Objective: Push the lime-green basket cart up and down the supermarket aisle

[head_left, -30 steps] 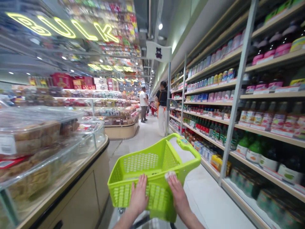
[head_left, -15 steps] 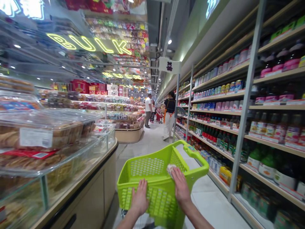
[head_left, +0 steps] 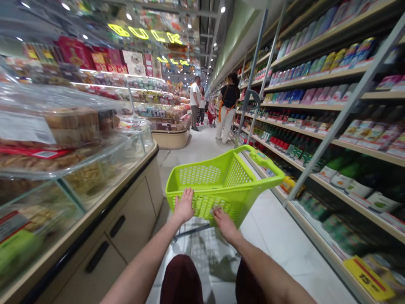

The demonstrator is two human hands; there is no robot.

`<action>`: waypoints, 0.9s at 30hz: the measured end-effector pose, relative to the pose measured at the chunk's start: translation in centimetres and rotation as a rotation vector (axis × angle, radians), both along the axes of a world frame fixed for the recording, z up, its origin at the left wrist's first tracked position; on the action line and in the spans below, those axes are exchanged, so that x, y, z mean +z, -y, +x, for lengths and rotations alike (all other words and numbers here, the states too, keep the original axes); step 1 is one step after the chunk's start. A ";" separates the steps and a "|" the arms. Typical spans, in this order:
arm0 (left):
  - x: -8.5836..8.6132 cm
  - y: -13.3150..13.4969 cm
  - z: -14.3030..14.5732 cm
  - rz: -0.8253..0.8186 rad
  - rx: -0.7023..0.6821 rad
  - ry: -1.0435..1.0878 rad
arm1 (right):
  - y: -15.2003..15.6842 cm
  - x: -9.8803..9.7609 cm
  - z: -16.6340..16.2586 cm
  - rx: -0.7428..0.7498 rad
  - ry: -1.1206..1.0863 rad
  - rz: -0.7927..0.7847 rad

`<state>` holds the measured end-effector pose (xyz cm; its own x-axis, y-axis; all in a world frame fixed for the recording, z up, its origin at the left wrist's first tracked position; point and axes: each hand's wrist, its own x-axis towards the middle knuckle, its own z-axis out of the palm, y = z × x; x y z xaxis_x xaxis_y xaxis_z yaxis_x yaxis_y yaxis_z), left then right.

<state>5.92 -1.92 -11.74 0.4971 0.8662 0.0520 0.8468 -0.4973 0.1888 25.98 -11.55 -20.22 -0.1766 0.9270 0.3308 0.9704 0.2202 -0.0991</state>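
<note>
A lime-green plastic shopping cart [head_left: 243,185] with slotted basket walls stands sideways in front of me, its handle to the right. My left hand [head_left: 184,206] lies against the near wall, fingers stretched up to the rim; it holds nothing. Lower on the same wall, my right hand [head_left: 225,223] presses a crumpled, pale cloth [head_left: 216,208] to the slots. Most of the cloth is covered by my fingers, and whether it is fabric or paper I cannot tell. In the part of the basket that shows, no goods are visible.
A glass-fronted display counter [head_left: 133,147] with packaged baked goods runs along the left. Shelves of bottles and cans [head_left: 316,131] line the right. Up the aisle stand a person in a dark top [head_left: 228,101] and another in a white shirt [head_left: 194,97].
My right hand has moved from the basket rim down onto the outer wall, taking the cloth along. My left hand stays at the near side. The view has tilted down, showing my knees.
</note>
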 end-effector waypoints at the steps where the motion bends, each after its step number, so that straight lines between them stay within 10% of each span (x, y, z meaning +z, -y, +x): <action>1: 0.1 -0.1 -0.2 -0.009 -0.027 -0.002 | 0.5 0.4 -0.1 0.003 -0.034 -0.012; 8: -0.2 -1.7 -3.6 0.041 0.106 -0.017 | -2.4 8.1 -2.9 0.107 -0.184 0.440; 17: -1.2 -2.0 -7.0 -0.017 0.045 0.015 | -3.0 -2.3 -5.6 0.257 0.046 0.129; 27: -2.0 -2.1 -8.7 -0.125 0.090 0.116 | -7.7 5.2 -11.6 0.361 -0.018 0.295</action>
